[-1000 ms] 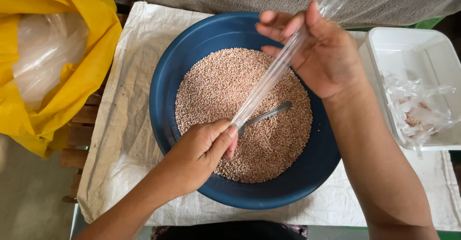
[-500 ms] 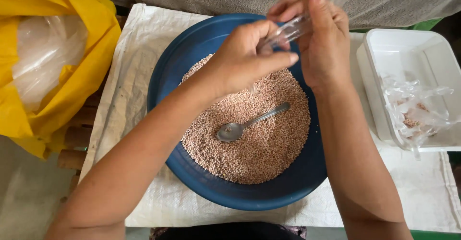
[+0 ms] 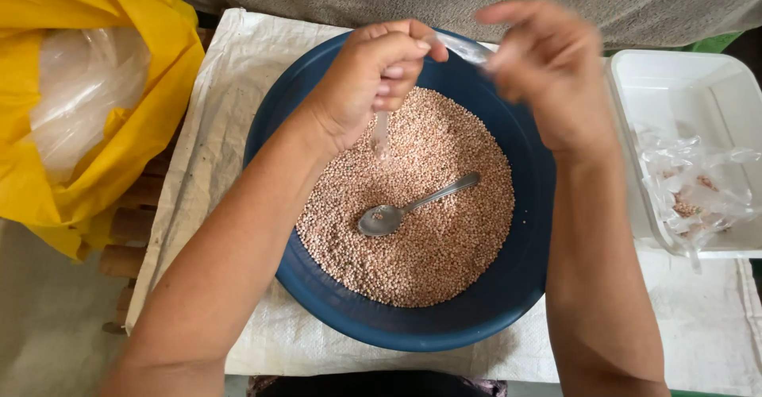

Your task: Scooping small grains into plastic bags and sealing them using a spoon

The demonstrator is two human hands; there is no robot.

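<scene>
Clear thin plastic sleeve [image 3: 381, 133], limp; L hand [image 3: 373, 79] fingers pinch it, R hand [image 3: 548, 67] blurred, grip unclear. Round blue bowl [image 3: 278, 127], pinkish grains [image 3: 429, 246], metal spoon [image 3: 409, 206].

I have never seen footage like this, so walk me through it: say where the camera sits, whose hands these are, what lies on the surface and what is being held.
The camera sits on a person's head and looks straight down, so both bare arms belong to that person. The left hand and the blurred right hand hold a narrow clear plastic bag between them above a blue bowl. The bowl is full of small pinkish grains, and a metal spoon lies on them, untouched. The bowl rests on a white woven sack. To the left is a yellow bag with clear plastic inside; to the right is a white tub holding crumpled clear bags.
</scene>
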